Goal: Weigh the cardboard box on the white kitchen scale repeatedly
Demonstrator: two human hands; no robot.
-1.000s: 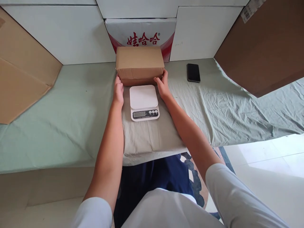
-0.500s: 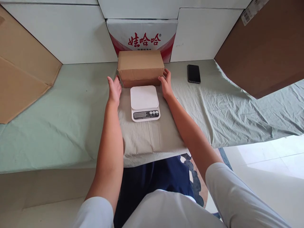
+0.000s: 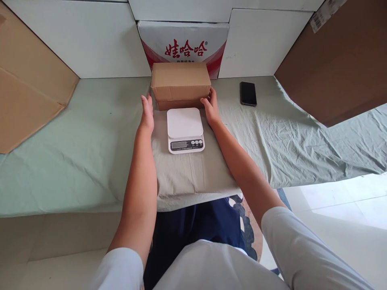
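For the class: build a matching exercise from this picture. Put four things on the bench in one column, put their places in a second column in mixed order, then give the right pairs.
Things:
1. cardboard box
2. kitchen scale
3. phone
4. right hand

Places:
A. lying alone on the green cloth, to the right
B. at the box's right lower corner
C. behind the scale, in front of the red-lettered carton
D. on the grey cloth between the two hands

Pairs: 1-C, 2-D, 3-A, 4-B
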